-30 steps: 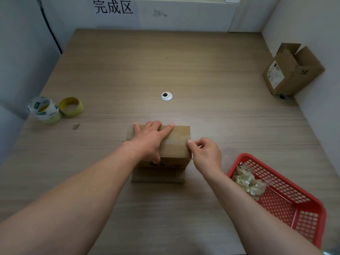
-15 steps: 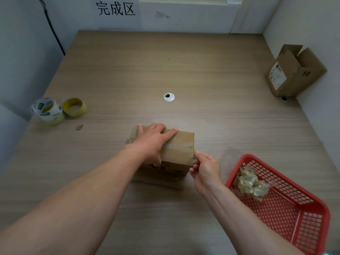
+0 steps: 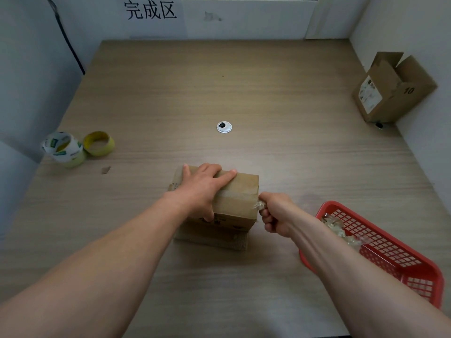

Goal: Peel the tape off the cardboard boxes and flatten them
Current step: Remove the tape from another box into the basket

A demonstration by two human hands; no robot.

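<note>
Right hand has dropped off the box top to its right edge and now grasps the tape.

Two tape rolls (image 3: 73, 147) sit at the desk's (image 3: 219, 81) left edge. Near the front middle, the left hand (image 3: 201, 189) presses flat on the box (image 3: 240, 191), fingers straight. The right hand (image 3: 277, 213) clenches the lifted tape (image 3: 260, 205) at the box's right edge. A red basket (image 3: 415, 284) holding crumpled tape (image 3: 338, 229) fills the front right corner.

Tape (image 3: 259, 205) end hidden in right hand (image 3: 278, 213) grip
</note>
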